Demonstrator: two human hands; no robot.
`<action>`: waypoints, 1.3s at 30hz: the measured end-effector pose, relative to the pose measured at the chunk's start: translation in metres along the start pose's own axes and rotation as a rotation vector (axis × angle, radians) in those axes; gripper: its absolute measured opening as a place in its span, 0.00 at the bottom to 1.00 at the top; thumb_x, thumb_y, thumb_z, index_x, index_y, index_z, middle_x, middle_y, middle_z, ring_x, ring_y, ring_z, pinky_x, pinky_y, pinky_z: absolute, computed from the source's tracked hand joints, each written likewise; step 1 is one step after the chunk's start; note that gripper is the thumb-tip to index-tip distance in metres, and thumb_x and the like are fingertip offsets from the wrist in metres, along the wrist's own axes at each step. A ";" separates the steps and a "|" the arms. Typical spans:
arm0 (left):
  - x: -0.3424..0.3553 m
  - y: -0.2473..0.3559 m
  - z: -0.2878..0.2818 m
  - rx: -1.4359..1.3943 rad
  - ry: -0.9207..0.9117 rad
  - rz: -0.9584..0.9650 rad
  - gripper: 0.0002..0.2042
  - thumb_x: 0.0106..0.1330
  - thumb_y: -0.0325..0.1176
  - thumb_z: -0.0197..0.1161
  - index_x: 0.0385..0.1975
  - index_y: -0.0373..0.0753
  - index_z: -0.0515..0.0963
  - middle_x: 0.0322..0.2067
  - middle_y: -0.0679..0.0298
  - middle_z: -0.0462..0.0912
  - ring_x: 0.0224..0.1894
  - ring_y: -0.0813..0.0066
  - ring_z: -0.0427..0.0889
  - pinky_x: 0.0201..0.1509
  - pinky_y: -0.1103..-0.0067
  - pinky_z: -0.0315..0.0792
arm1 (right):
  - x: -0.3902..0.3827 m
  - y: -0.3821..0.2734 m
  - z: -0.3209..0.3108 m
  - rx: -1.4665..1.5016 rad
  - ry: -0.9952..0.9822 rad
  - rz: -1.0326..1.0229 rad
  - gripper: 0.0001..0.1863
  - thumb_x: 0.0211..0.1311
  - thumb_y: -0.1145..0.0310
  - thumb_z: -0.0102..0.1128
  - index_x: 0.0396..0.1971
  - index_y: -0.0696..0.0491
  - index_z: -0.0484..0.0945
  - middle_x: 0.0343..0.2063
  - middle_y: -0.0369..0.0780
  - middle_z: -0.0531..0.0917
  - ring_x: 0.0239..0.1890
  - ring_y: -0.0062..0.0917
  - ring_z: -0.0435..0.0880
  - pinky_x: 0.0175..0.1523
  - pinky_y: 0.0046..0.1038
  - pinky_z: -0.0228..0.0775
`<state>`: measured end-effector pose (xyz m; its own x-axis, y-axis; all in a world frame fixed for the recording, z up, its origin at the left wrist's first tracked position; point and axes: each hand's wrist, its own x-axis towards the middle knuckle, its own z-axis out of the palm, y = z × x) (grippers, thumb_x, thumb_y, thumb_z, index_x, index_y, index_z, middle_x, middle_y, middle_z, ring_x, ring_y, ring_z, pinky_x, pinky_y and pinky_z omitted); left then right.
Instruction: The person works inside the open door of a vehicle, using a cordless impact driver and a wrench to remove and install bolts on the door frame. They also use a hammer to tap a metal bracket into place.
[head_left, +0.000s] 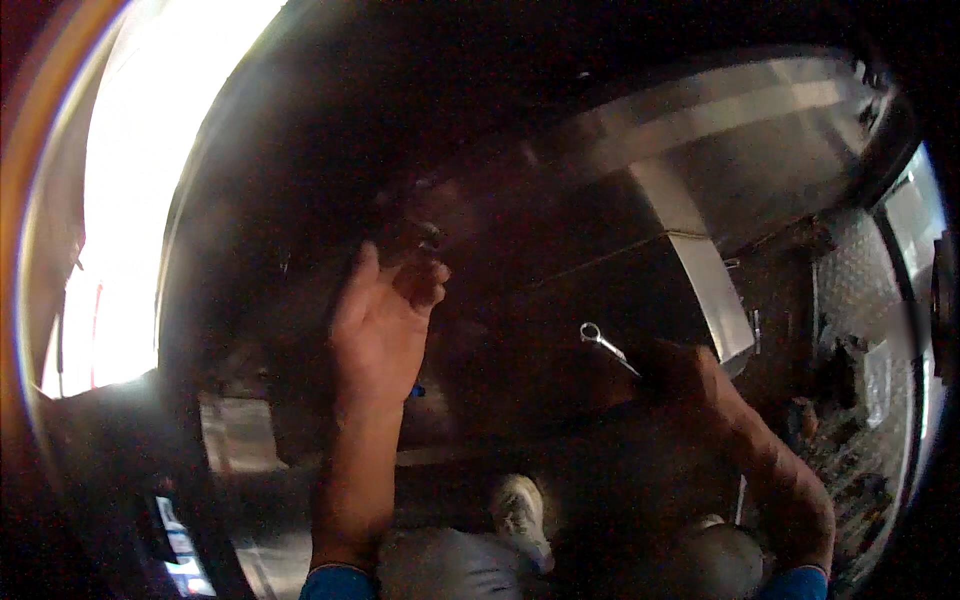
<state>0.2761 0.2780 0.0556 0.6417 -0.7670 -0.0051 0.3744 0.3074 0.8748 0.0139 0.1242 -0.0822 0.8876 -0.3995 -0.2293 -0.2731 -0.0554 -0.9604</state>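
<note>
My left hand [385,320] is raised in the middle of the head view, palm partly showing. Its thumb stands away from the loosely bent fingers, and I see nothing held between them. Just beyond the fingertips is a small dark fitting with a faint shine [430,236], too dim to make out; whether a finger touches it I cannot tell. My right hand [690,375], in shadow, is closed around a silver wrench [607,346]. The wrench's ring end points up and left, toward the dark space between my hands. Its handle disappears into my grip.
A long curved metal panel [800,150] spans the upper right, with a pale metal strip [705,290] running down from it. Patterned metal plate [850,260] lies at the far right. Bright light [150,200] fills the left. Below is my light shoe [521,515].
</note>
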 end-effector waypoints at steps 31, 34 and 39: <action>-0.007 -0.008 0.004 -0.004 0.043 0.047 0.16 0.69 0.38 0.54 0.53 0.40 0.70 0.50 0.60 0.76 0.49 0.68 0.75 0.50 0.73 0.72 | 0.025 0.012 -0.011 -0.091 -0.034 -0.380 0.33 0.48 0.71 0.61 0.59 0.50 0.68 0.40 0.47 0.79 0.38 0.41 0.81 0.39 0.34 0.75; -0.010 -0.001 0.005 0.012 0.113 0.034 0.15 0.70 0.39 0.53 0.52 0.40 0.72 0.49 0.59 0.77 0.47 0.68 0.76 0.48 0.73 0.74 | 0.030 -0.013 -0.016 -0.183 -0.022 -0.382 0.28 0.49 0.72 0.63 0.55 0.50 0.72 0.36 0.47 0.81 0.33 0.42 0.82 0.34 0.35 0.75; -0.013 0.000 0.018 0.066 0.239 0.034 0.15 0.70 0.42 0.52 0.49 0.39 0.74 0.45 0.58 0.79 0.43 0.68 0.80 0.45 0.74 0.77 | 0.071 -0.058 -0.019 -0.517 0.024 -0.494 0.30 0.52 0.66 0.54 0.60 0.44 0.68 0.51 0.42 0.79 0.39 0.39 0.83 0.39 0.38 0.78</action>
<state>0.2558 0.2782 0.0647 0.7959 -0.5998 -0.0828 0.3107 0.2872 0.9061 0.0858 0.0814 -0.0400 0.9461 -0.2351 0.2227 0.0131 -0.6592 -0.7518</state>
